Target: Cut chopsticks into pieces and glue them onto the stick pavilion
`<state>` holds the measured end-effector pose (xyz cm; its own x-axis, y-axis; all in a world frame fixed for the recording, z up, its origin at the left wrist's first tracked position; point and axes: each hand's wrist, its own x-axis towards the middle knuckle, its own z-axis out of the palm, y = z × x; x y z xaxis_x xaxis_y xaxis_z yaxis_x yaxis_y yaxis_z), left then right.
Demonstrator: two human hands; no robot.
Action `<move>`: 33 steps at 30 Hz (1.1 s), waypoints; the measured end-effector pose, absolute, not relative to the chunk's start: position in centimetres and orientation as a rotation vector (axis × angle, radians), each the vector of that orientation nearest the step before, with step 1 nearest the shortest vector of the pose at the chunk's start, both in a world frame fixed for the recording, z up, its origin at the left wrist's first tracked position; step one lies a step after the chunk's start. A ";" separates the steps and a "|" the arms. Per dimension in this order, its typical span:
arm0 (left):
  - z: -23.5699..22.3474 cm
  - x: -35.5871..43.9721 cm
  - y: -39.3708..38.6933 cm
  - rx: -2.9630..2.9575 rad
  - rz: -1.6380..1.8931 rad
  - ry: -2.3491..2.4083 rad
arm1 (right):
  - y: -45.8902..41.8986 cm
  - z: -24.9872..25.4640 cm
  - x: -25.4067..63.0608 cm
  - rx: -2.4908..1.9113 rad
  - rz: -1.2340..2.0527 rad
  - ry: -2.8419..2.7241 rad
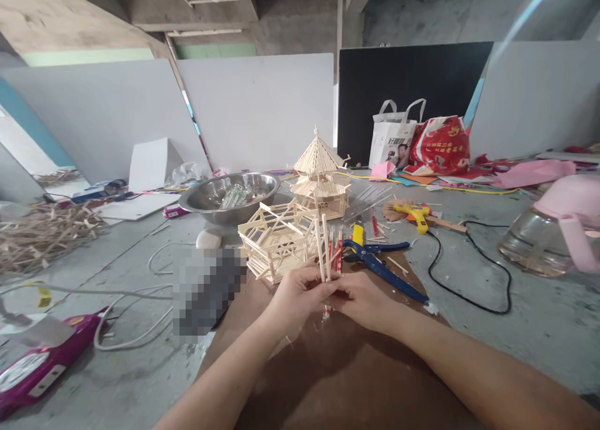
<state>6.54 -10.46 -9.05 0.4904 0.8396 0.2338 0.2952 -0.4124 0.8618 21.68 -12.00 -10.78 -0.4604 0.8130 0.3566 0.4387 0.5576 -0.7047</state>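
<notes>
Two thin wooden sticks (324,245) stand upright, pinched between the fingers of my left hand (300,290) and my right hand (360,297), which meet over a brown board (300,380). Just beyond my left hand is an open many-sided frame of sticks (276,239). Behind it rises a small stick pavilion (319,174) with a pointed, tiered roof. Red-and-white packets (336,252), partly hidden, lie behind my right hand. Blue-handled cutters (382,267) rest just past it on the board.
A yellow glue gun (412,214) with a black cord (438,261) lies right, near a pink-lidded jug (544,230). A steel bowl (192,202) stands behind. Left are a purple power strip (60,358), white cables (135,292) and a heap of sticks (47,233).
</notes>
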 end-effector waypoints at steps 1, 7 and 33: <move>-9.4 6.4 -10.5 1.943 0.868 0.930 | -12.1 -11.1 21.6 -1.013 0.680 -2.112; -9.7 6.1 -10.7 2.060 0.889 0.960 | -12.2 -12.4 21.3 -1.067 0.481 -2.177; -9.4 5.0 -8.9 2.186 0.776 1.292 | -11.2 -13.7 21.6 -1.146 0.116 -2.345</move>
<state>4.97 -8.85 -9.40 0.3930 0.8914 0.2258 0.6184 -0.4379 0.6525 21.61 -11.18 -13.68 -0.5047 0.7559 0.4170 0.7109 0.6379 -0.2960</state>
